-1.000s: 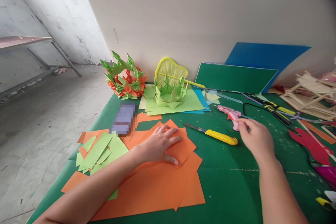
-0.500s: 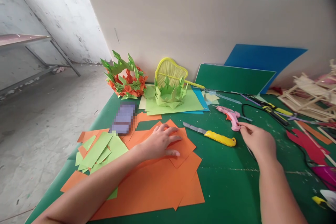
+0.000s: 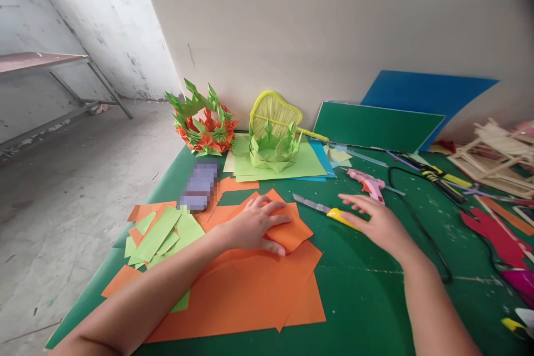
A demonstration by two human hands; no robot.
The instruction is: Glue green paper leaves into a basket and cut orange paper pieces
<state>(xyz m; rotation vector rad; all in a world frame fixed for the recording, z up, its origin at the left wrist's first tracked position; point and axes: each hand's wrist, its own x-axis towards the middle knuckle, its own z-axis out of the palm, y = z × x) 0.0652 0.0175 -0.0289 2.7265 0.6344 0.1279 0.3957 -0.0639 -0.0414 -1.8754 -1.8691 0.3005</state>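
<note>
My left hand (image 3: 261,225) lies with fingers spread on a small orange paper sheet (image 3: 294,228), whose front edge bends up slightly by the thumb. Beneath it are larger orange paper sheets (image 3: 250,289). Over the yellow-handled utility knife (image 3: 340,217) hovers my right hand (image 3: 371,219), fingers apart and nothing in it; it hides part of the handle. The knife's blade is out and points left. Just behind that hand is a pink glue gun (image 3: 367,181), lying on its side.
Green paper scraps (image 3: 161,233) and a pixelated dark rectangular object (image 3: 198,186) lie to the left. Behind stand a green folded-paper crown (image 3: 274,153), an orange-green paper wreath (image 3: 204,128) and a yellow fan-shaped frame (image 3: 271,108). Pliers (image 3: 438,183), a black cable (image 3: 425,233) and a wooden stick model (image 3: 496,156) occupy the right.
My right hand has let go of the glue gun's end and moved left over the knife, its fingers spreading. The small orange sheet under my left hand now bends up at its edge.
</note>
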